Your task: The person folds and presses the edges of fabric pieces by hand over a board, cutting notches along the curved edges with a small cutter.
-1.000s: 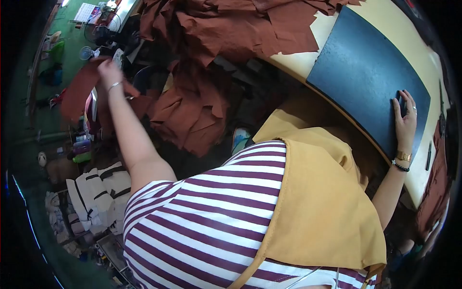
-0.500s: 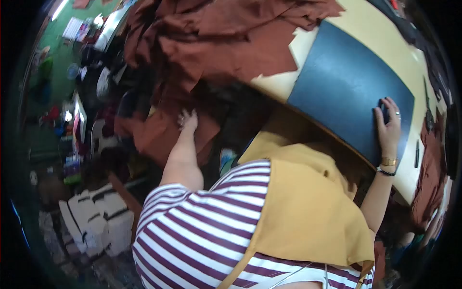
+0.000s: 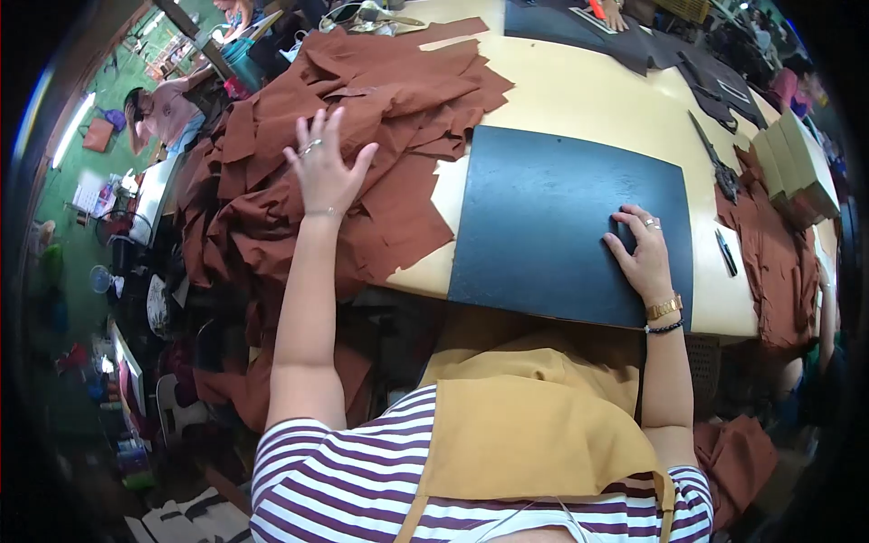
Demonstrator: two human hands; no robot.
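Observation:
My left hand (image 3: 328,176) is over the big heap of reddish-brown leather or cloth sheets (image 3: 398,118), its fingers spread and holding nothing. Whether it touches the sheets I cannot tell. On the dark blue-black mat (image 3: 552,217) rests my right hand (image 3: 644,258), fingers curled with the thumb opposite. A small dark shape shows between that thumb and the fingers, too unclear to name. The mat lies at the near edge of the pale yellow table (image 3: 579,86), just right of the heap.
To the right lie large dark scissors (image 3: 715,158), a pen (image 3: 727,253), more brown pieces (image 3: 769,271) and stacked pale boxes (image 3: 797,167). A person's hand (image 3: 614,14) is at the far edge beside dark sheets. Another person (image 3: 167,113) is at the left.
My left hand has come up from the brown pieces hanging below the table edge to above the heap. The view has shifted; my right hand stays on the mat.

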